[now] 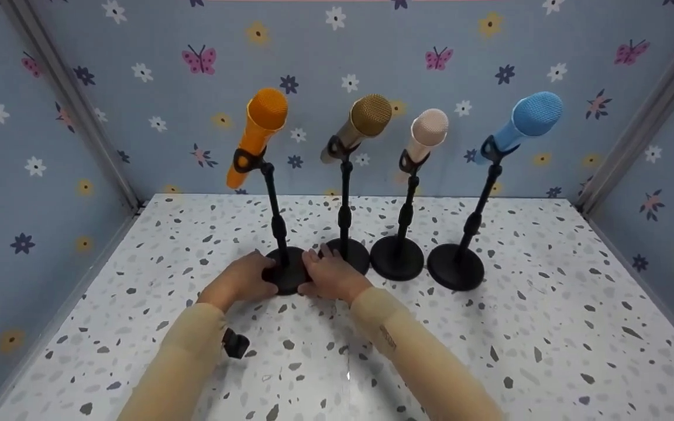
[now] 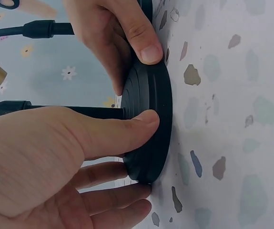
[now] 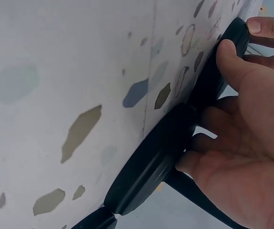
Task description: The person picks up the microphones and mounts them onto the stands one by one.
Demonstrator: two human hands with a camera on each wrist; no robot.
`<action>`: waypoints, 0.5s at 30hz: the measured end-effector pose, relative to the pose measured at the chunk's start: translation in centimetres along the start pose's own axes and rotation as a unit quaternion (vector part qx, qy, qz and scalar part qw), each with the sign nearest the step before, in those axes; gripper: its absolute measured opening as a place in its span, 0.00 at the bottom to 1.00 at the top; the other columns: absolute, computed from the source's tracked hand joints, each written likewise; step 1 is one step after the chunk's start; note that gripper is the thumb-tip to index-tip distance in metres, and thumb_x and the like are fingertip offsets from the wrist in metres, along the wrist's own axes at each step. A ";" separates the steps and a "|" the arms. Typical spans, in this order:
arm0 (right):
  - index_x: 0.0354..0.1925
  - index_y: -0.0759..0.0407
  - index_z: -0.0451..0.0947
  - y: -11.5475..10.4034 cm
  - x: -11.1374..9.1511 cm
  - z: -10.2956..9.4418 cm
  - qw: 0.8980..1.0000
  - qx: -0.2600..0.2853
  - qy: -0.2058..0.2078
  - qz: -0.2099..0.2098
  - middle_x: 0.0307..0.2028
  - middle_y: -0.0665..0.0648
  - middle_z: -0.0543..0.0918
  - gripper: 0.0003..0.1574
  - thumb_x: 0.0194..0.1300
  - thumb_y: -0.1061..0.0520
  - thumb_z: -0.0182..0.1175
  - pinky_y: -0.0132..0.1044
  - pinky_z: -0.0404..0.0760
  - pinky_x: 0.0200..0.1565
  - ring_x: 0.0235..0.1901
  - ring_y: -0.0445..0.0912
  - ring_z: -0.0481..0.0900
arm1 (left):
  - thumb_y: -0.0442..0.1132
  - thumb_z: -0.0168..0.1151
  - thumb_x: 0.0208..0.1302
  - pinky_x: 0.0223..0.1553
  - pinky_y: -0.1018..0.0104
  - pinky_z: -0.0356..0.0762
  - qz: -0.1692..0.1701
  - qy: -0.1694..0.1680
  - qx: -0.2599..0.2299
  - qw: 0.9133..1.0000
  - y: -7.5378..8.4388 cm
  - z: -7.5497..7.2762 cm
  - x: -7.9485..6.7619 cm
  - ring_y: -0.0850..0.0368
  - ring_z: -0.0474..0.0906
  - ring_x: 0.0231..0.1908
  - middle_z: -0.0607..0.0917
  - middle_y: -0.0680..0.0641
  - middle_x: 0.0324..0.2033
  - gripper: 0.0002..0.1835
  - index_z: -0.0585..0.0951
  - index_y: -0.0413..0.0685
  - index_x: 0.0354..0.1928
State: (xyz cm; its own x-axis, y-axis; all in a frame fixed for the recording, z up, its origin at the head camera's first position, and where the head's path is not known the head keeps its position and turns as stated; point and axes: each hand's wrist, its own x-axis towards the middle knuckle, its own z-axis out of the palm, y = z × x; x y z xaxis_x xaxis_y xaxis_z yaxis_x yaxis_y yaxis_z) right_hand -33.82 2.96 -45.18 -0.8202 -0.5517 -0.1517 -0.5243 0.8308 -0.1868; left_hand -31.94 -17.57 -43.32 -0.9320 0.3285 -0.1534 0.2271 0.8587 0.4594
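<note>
An orange microphone tilts in the clip of a black stand at the left end of a row. Both hands are at this stand's round base, which lies flat on the table. My left hand grips its left side, thumb on top and fingers around the rim in the left wrist view. From the right, my right hand holds the same base, its thumb pressed at the edge. Some right fingers reach between it and the neighbouring base, which carries a gold-brown microphone.
Further right stand a pale pink microphone and a blue microphone on similar black stands, their bases close together. A speckled white table lies beneath. Patterned blue panels enclose the back and sides. A small black object shows at the left wrist.
</note>
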 end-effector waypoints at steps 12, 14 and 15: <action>0.81 0.42 0.46 5.0 -3.6 -3.1 0.990 0.101 -0.090 -0.036 0.79 0.61 0.43 0.48 0.74 0.29 0.48 0.50 0.61 0.72 0.69 0.57 0.68 | 0.40 0.64 0.67 0.68 0.40 0.62 0.020 0.006 0.026 0.999 -0.5 0.1 0.2 0.33 0.69 0.65 0.74 0.31 0.64 0.33 0.69 0.32 0.70; 0.81 0.39 0.45 6.0 -5.5 -3.9 0.990 0.106 -0.081 -0.041 0.80 0.60 0.42 0.50 0.72 0.25 0.47 0.50 0.64 0.70 0.61 0.55 0.77 | 0.41 0.61 0.70 0.68 0.40 0.62 0.030 0.028 0.038 0.998 -1.1 0.3 -0.2 0.33 0.68 0.66 0.73 0.30 0.65 0.31 0.70 0.32 0.70; 0.81 0.39 0.46 6.5 -6.5 -4.3 0.991 0.106 -0.074 -0.045 0.80 0.59 0.43 0.51 0.71 0.24 0.47 0.51 0.64 0.70 0.61 0.56 0.78 | 0.42 0.60 0.72 0.68 0.39 0.62 0.040 0.043 0.046 0.997 -1.5 0.4 -0.6 0.33 0.68 0.66 0.73 0.30 0.66 0.30 0.71 0.32 0.69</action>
State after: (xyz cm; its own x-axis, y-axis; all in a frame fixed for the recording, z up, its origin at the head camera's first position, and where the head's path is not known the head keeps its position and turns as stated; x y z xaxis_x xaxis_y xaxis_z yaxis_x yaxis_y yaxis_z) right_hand -32.90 12.27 -41.23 -0.7214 -0.6411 -0.2619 -0.5217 0.7518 -0.4033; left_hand -31.65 -18.90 -44.28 -0.9300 0.3651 -0.0421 0.3222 0.8650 0.3847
